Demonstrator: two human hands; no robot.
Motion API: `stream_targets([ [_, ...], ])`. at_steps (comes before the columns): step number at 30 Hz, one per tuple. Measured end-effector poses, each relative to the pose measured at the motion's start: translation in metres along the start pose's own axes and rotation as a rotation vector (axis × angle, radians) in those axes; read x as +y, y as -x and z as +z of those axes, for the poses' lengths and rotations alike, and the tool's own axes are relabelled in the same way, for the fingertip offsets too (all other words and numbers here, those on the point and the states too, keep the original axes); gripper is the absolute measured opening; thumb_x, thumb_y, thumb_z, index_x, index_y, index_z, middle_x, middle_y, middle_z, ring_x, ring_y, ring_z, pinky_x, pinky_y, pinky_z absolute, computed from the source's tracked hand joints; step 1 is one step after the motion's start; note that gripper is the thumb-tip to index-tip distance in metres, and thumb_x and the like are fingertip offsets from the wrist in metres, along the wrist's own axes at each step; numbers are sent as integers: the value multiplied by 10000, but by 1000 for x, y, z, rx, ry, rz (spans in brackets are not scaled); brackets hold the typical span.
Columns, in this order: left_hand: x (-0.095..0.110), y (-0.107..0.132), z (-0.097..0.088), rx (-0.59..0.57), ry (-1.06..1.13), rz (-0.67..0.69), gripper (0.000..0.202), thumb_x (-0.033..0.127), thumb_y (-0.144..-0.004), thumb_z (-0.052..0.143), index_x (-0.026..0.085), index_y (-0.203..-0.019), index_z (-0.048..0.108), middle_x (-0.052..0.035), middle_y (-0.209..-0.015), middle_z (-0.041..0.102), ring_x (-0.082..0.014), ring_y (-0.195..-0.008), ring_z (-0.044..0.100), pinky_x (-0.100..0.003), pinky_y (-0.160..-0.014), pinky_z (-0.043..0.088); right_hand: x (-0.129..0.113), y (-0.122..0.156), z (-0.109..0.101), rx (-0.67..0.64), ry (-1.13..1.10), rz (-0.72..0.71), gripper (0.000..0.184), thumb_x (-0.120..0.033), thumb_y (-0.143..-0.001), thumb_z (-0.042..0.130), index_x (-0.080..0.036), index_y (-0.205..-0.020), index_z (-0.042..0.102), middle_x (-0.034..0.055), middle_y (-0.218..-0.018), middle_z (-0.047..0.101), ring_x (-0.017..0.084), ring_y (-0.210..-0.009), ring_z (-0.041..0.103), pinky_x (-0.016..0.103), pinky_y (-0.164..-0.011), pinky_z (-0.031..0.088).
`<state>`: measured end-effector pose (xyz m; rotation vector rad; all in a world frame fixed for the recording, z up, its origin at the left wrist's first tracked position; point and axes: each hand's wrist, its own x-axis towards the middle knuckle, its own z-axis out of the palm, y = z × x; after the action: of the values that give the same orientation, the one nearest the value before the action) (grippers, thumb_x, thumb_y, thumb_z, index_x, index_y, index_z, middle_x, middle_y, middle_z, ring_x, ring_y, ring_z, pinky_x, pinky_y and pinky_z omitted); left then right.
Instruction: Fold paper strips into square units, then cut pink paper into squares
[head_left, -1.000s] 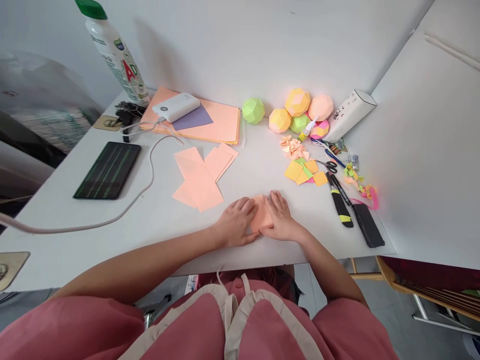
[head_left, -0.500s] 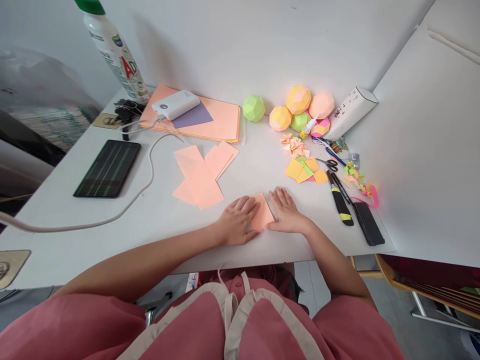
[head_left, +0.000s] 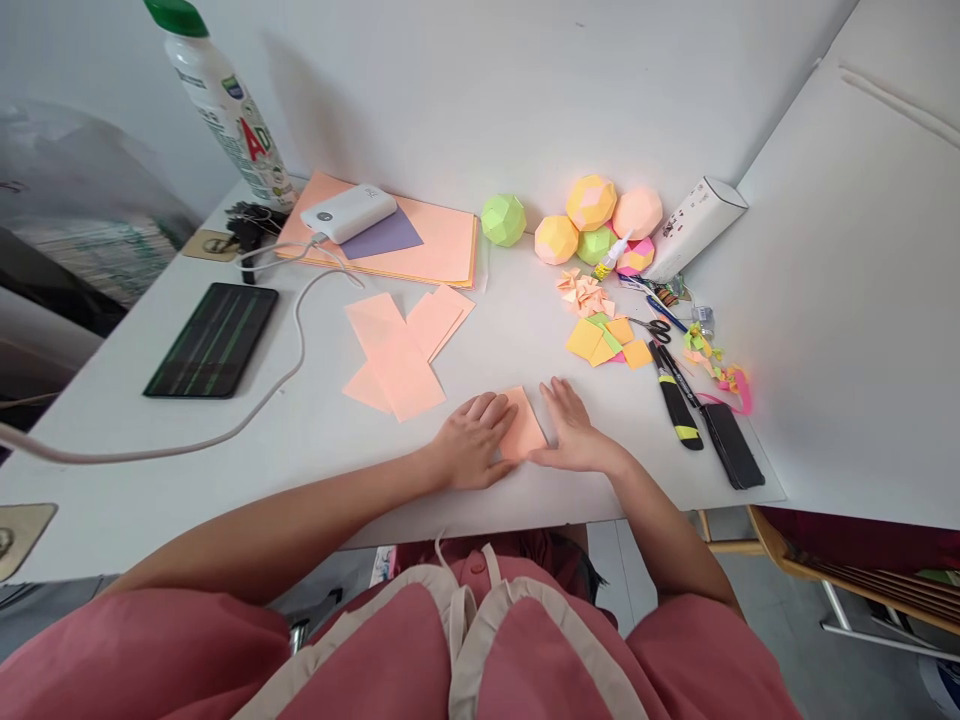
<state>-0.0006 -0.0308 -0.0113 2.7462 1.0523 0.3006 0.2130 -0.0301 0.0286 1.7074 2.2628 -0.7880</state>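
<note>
A small folded peach paper [head_left: 523,428] lies flat on the white table [head_left: 315,430] near its front edge. My left hand [head_left: 471,443] rests on the paper's left side, fingers stretched out flat. My right hand [head_left: 576,428] lies flat just right of the paper, its thumb at the paper's lower right corner. Neither hand grips anything.
Loose peach strips [head_left: 401,350] lie left of centre, behind them a paper stack [head_left: 435,245] with a power bank [head_left: 348,212] and cable. A phone [head_left: 213,338] and bottle [head_left: 225,100] stand left. Paper balls [head_left: 592,220], small squares [head_left: 607,340], scissors, markers [head_left: 675,400] and a dark phone [head_left: 731,445] crowd the right.
My right hand slid off the peach paper to its right side, uncovering most of it. My left hand stayed in place.
</note>
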Motion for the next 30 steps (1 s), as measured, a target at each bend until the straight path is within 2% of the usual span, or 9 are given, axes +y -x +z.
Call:
stream_targets([
  [4,-1,0,0,-17,-5,-3,741,579,-850,414,43,-1362,395,-203,-1355,422,-351,-1268,344,-438,-1047,268,-13,-5,7,-19,60,30,1081,-518,-720,618,-201,-1490,-71,133,-1538,-210,287,-1378,-265,516,-1121,-37],
  [9,-1,1,3,-32,-6,1,759,599,-855,382,64,-1393,360,-185,-1379,398,-347,-1283,321,-424,-1060,243,3,-4,-8,-81,26,87,1088,-502,-728,609,-170,-1487,-95,115,-1533,-231,268,-1373,-279,475,-1138,-13],
  [15,-3,1,7,-3,-11,9,744,603,-853,370,86,-1389,367,-173,-1370,412,-337,-1273,334,-416,-1056,244,19,4,-12,5,-42,30,924,-283,-766,571,-206,-1498,12,109,-1564,-108,277,-1424,-138,500,-1146,108],
  [17,-3,1,7,15,-12,17,733,595,-854,375,87,-1383,374,-174,-1362,419,-337,-1268,338,-420,-1051,253,18,8,-8,123,-51,-73,819,-228,-785,540,-209,-1489,122,122,-1569,-4,282,-1441,-9,495,-1132,203],
  [19,-3,1,8,39,-10,25,732,593,-855,378,70,-1368,389,-185,-1350,426,-344,-1256,347,-428,-1044,266,13,12,-3,238,-2,-286,682,-212,-798,544,-203,-1433,294,138,-1540,168,280,-1420,165,480,-1101,298],
  [21,-3,1,8,70,-6,35,727,590,-858,380,46,-1340,415,-197,-1324,438,-351,-1233,365,-435,-1034,281,6,15,2,306,107,-529,468,-167,-816,531,-200,-1282,490,134,-1422,405,265,-1335,352,464,-1052,380],
  [23,-3,1,8,106,1,49,703,577,-860,387,31,-1299,448,-205,-1286,457,-351,-1200,386,-440,-1018,305,0,17,6,349,235,-675,290,-107,-843,483,-188,-1097,598,116,-1240,571,240,-1207,488,447,-994,437],
  [25,-4,1,7,145,13,61,673,573,-850,408,32,-1242,486,-207,-1246,473,-349,-1163,405,-445,-991,336,-4,17,8,388,346,-721,247,-66,-867,436,-171,-992,621,109,-1112,628,221,-1105,551,430,-934,472],
  [30,-3,0,6,208,32,84,553,582,-800,484,85,-1029,562,-206,-1171,492,-349,-1078,433,-467,-890,407,-6,13,9,407,512,-779,261,-19,-883,398,-134,-957,620,115,-969,661,203,-977,596,368,-792,513],
])
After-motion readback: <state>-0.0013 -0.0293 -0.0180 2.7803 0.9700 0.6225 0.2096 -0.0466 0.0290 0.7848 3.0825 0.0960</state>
